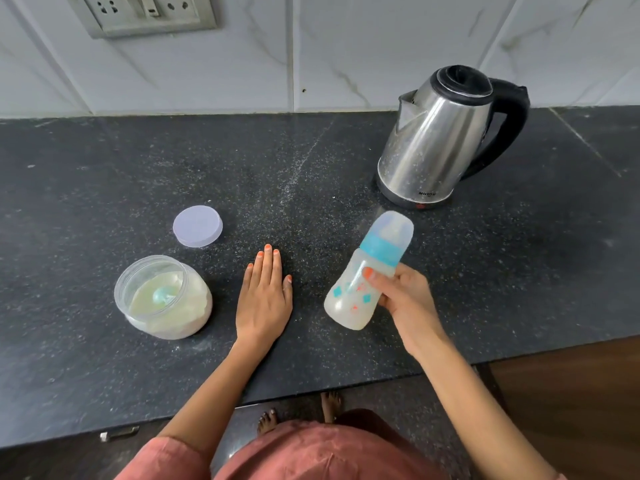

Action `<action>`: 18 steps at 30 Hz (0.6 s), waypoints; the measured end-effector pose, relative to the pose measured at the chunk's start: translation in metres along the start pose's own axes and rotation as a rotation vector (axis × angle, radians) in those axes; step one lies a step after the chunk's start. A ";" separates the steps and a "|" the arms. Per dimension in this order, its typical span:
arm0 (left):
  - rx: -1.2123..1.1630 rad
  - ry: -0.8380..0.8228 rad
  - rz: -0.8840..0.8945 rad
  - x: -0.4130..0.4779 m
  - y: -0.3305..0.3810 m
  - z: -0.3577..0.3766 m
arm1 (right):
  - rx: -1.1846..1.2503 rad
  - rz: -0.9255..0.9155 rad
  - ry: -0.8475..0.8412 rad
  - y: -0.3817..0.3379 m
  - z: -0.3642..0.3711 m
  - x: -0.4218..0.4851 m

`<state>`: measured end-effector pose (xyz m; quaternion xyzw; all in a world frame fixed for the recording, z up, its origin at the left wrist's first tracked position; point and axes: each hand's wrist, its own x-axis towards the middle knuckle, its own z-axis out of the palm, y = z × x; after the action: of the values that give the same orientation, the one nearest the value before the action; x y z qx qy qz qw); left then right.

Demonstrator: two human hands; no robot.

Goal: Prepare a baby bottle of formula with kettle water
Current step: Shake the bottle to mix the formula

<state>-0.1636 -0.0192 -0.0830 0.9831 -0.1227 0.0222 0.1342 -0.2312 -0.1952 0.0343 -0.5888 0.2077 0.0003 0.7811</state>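
**Dark stone counter beneath a veined tile wall**

A black speckled countertop [104,161] fills most of the view. A pale dusty streak [298,171] runs slantwise from its back edge toward the middle, and a thin joint line [585,143] crosses its right back corner. Fine white specks [197,346] lie scattered toward its front edge on the left. Behind the back edge stands a wall of white tiles [242,57] with grey veins; a small dark spot [303,90] marks one grout line. A grey socket panel [145,12] sits high on the wall at the left. Below the front edge, a metal handle [119,434] shows at the left, a brown wooden panel [571,393] at the right, and dark floor [398,396] between them.
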 end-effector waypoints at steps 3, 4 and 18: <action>-0.005 -0.003 -0.002 0.000 0.000 0.001 | 0.369 -0.033 0.114 -0.010 -0.002 0.011; -0.006 -0.002 -0.004 0.000 -0.001 0.002 | 0.462 -0.045 0.161 -0.010 -0.001 0.015; -0.004 0.001 -0.003 0.001 -0.001 0.002 | 0.179 -0.043 0.054 -0.004 0.000 0.008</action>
<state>-0.1628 -0.0189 -0.0855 0.9829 -0.1213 0.0225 0.1365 -0.2226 -0.1981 0.0350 -0.5210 0.2150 -0.0510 0.8245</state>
